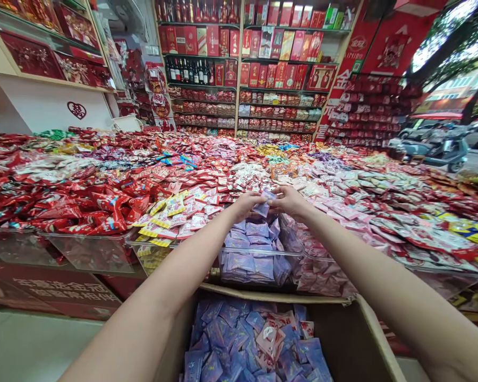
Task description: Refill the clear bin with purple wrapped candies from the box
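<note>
Both hands meet above a clear plastic bin (263,252) in the middle of the display. My left hand (247,206) has its fingers closed on the left side of a small purple packet (264,205). On the right side of that packet, my right hand (289,201) grips with thumb and fingers. Purple packets (250,265) lie in stacked rows in the bin under the hands. Nearer to me, below the bin, an open cardboard box (376,339) holds many loose purple packets (227,339) and a few pink-and-red ones (270,339).
Bins of red packets (103,209) and yellow-edged packets (171,212) stand to the left, pink packets (322,270) to the right. Shelves (239,79) with bottles and red boxes rise behind. Parked scooters (434,146) are outside at the right.
</note>
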The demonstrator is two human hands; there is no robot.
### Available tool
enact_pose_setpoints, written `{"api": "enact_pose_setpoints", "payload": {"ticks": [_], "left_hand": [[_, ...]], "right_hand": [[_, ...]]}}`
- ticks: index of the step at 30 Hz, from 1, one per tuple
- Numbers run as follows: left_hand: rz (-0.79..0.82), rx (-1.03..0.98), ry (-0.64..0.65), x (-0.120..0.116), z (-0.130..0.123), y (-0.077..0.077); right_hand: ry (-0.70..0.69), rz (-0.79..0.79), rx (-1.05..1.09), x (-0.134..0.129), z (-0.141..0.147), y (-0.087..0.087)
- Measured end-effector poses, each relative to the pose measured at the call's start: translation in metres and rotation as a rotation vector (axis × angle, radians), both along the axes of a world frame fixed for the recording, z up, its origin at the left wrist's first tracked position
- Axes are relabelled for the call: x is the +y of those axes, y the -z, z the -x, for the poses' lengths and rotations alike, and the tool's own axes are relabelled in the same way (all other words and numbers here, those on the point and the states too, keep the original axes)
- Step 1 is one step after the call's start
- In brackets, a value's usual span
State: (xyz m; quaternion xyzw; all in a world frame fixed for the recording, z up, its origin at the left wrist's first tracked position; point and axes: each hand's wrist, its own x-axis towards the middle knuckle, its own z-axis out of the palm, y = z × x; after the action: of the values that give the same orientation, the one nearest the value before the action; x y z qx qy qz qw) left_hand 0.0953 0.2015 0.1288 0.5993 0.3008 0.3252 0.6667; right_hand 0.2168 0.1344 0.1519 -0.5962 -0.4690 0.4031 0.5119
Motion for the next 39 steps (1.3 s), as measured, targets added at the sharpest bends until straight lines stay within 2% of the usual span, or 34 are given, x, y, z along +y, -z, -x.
{"api": "enact_pose_setpoints", "payload": {"ticks": [4, 8, 10, 12, 14, 17, 20, 24, 28, 34, 39], "left_hand": [[-0.068, 0.007, 0.128, -0.001, 0.002, 0.002], [-0.191, 0.082, 0.127, 0.0, 0.0, 0.004], [-0.272, 0.157, 0.105, 0.002, -0.002, 0.006], [-0.362, 0.257, 0.078, 0.004, -0.003, 0.012], [-0.463, 0.381, 0.08, 0.007, -0.002, 0.019], [-0.62, 0.577, 0.156, 0.009, 0.0, 0.031], [-0.759, 0.726, 0.244, 0.008, 0.001, 0.038], [-0.889, 0.878, 0.308, 0.002, 0.0, 0.04], [-0.953, 0.991, 0.328, -0.002, -0.003, 0.04], [-0.96, 1.062, 0.353, -0.001, -0.009, 0.042], [-0.92, 1.058, 0.329, -0.001, -0.012, 0.044]], "right_hand": [[0.0, -0.058, -0.023, -0.005, -0.007, -0.003], [-0.067, -0.044, -0.015, -0.005, -0.012, -0.002], [-0.045, -0.007, -0.103, -0.002, -0.016, -0.002], [0.002, 0.064, -0.344, 0.002, -0.019, -0.005], [0.005, 0.183, -0.721, 0.006, -0.02, -0.009], [-0.102, 0.362, -1.287, 0.014, -0.013, -0.01], [-0.217, 0.398, -1.587, 0.024, 0.0, -0.002], [-0.269, 0.37, -1.649, 0.038, 0.011, 0.018], [-0.27, 0.35, -1.663, 0.044, 0.014, 0.032], [-0.32, 0.334, -1.689, 0.04, 0.016, 0.028], [-0.397, 0.365, -1.7, 0.025, 0.021, 0.022]]}}
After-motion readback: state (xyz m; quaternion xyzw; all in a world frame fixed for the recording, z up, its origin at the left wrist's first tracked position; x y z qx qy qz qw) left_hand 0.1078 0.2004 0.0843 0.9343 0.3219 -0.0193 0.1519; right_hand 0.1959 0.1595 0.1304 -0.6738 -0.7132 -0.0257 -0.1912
